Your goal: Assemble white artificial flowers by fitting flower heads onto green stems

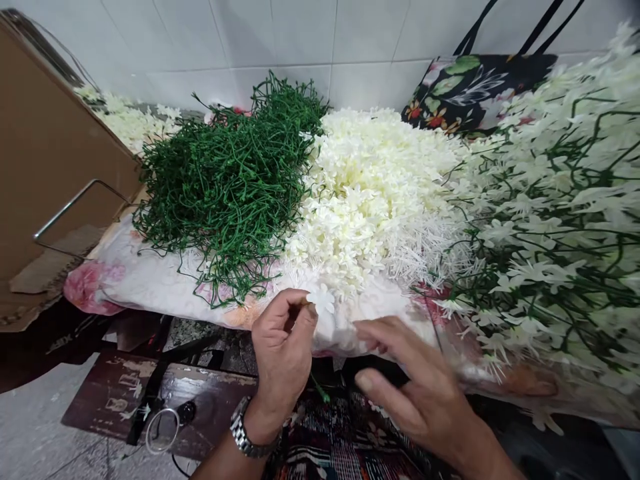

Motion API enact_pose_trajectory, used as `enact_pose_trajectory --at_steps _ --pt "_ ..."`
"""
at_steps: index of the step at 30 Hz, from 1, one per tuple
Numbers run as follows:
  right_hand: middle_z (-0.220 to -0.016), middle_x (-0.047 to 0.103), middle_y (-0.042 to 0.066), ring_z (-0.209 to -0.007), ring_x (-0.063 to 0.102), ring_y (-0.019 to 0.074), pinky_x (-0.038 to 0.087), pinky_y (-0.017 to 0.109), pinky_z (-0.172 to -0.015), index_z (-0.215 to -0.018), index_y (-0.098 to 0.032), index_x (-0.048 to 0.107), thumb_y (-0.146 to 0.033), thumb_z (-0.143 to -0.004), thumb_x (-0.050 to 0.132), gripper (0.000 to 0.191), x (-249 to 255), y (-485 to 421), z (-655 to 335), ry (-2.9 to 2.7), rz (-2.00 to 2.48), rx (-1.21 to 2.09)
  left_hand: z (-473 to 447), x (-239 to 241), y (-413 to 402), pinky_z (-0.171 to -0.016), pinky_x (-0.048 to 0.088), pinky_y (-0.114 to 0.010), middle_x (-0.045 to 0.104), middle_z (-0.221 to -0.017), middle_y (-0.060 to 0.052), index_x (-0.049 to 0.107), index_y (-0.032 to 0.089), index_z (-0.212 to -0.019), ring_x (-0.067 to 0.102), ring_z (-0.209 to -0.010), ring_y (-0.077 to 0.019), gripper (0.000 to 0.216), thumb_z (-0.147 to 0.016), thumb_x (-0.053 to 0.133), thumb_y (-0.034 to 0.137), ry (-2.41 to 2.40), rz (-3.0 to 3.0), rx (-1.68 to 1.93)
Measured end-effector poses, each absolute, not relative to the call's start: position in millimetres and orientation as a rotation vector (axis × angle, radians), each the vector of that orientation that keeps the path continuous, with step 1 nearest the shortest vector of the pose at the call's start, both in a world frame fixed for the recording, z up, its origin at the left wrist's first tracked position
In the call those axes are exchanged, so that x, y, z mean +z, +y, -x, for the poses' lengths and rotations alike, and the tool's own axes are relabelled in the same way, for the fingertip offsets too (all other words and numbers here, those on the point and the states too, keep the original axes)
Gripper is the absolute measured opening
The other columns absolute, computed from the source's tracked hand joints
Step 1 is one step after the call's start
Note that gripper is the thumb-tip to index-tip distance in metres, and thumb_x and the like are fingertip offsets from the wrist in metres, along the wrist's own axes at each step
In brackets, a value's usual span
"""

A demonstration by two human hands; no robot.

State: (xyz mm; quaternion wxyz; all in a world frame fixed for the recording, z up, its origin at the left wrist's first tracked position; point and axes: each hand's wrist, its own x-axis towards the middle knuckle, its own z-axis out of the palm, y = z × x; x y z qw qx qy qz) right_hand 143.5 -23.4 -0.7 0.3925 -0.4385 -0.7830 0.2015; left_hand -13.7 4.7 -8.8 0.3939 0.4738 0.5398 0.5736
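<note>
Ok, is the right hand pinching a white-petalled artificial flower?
No, the right hand is open with nothing visible in its grasp, while the left hand pinches a white-petalled artificial flower.

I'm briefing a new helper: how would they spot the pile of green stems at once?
Below the white tiled wall lies a flower-patterned cloth. On it, between brown cardboard and cream blossoms, sits the pile of green stems, a dark, wiry tangle unlike the blossoms' pale mass.

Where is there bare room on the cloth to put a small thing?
On the cloth, a front-left strip between the green stems and its front edge; a small patch between the left hand and right hand. Crowded: behind, white blossoms; at right, stemmed flowers.
</note>
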Motion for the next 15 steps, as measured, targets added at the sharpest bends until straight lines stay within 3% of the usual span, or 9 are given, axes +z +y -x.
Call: enact_pose_trajectory --at_steps 2,6,11,15 --pt "-0.084 0.060 0.008 -0.074 0.060 0.0170 0.053 0.028 -0.062 -0.114 -0.013 0.051 -0.026 -0.087 0.053 0.029 -3.9 -28.9 -133.1 -2.019 1.081 0.565 9.8 -8.0 6.4 -0.048 0.037 -0.018 0.047 -0.061 0.004 0.060 0.020 -0.077 0.041 -0.053 -0.0089 0.005 -0.081 0.059 0.022 1.363 -1.155 1.551" --pt "-0.069 0.056 0.003 -0.061 0.055 0.0137 0.050 0.025 -0.054 -0.096 -0.016 0.055 -0.012 -0.088 0.045 0.014 -11.8 -29.1 -118.7 -1.960 1.036 0.628 2.1 -6.2 8.5 -0.051 0.039 -0.019 0.048 -0.065 0.004 0.059 0.021 -0.080 0.044 -0.057 -0.0097 0.002 -0.082 0.058 0.022 1.346 -1.089 1.690" --pt "-0.076 0.062 0.004 -0.064 0.059 0.0138 0.052 0.025 -0.057 -0.105 -0.015 0.053 -0.020 -0.086 0.051 0.020 -6.2 -27.1 -117.3 -1.914 1.036 0.698 3.0 -9.6 8.2 -0.056 0.041 -0.020 0.049 -0.069 0.004 0.056 0.021 -0.081 0.046 -0.060 -0.0097 0.004 -0.082 0.054 0.018 1.404 -0.985 1.768" --pt "-0.072 0.061 0.003 -0.061 0.058 0.0130 0.051 0.024 -0.054 -0.102 -0.015 0.054 -0.017 -0.086 0.049 0.017 -4.0 -29.0 -112.1 -1.894 0.964 0.786 4.3 -13.6 8.4 -0.059 0.042 -0.020 0.050 -0.072 0.003 0.055 0.021 -0.085 0.047 -0.064 -0.0099 0.007 -0.080 0.056 0.016 1.449 -0.928 1.773"
